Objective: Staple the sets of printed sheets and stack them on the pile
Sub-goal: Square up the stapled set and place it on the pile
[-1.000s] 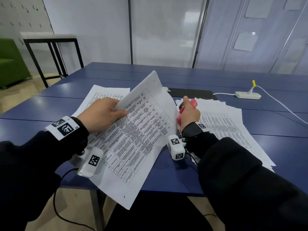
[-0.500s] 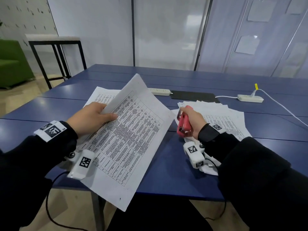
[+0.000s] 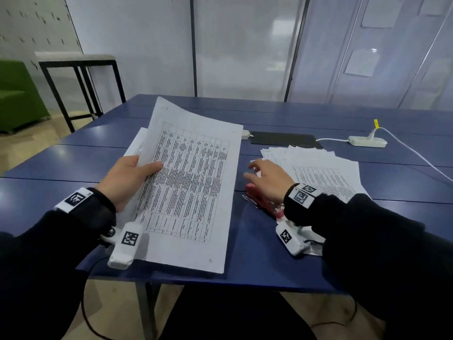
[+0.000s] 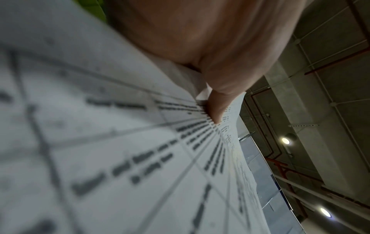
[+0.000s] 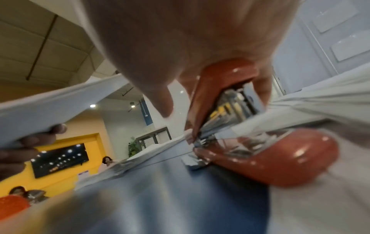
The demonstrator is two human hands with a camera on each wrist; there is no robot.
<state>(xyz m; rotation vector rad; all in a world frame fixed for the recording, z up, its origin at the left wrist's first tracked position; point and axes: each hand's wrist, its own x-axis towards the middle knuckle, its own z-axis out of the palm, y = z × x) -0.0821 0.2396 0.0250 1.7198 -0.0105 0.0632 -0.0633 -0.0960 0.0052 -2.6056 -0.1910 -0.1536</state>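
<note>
My left hand [image 3: 130,177] grips a set of printed table sheets [image 3: 191,182] at its left edge, thumb [image 4: 216,107] on top; the set is lifted, its far end raised. Under it on the left lies a pile of sheets [image 3: 136,143]. The red stapler [image 3: 259,200] lies on the blue table [image 3: 269,253], right of the held set. My right hand [image 3: 267,180] is over it with fingers spread and straight, blurred. In the right wrist view the stapler [image 5: 270,158] sits under the palm with its top arm raised. A fanned spread of loose printed sheets [image 3: 326,173] lies right of that hand.
A black pad [image 3: 284,138] and a white power strip [image 3: 367,141] with a cable lie at the back of the table. Another strip's end [image 3: 245,134] shows behind the held set. A black-framed stool [image 3: 76,60] and a green seat [image 3: 17,94] stand left, beyond the table.
My right hand has brought the stapler down onto the table and let go, its fingers now spread. The left hand has swung the held set round to lie straighter in front of me.
</note>
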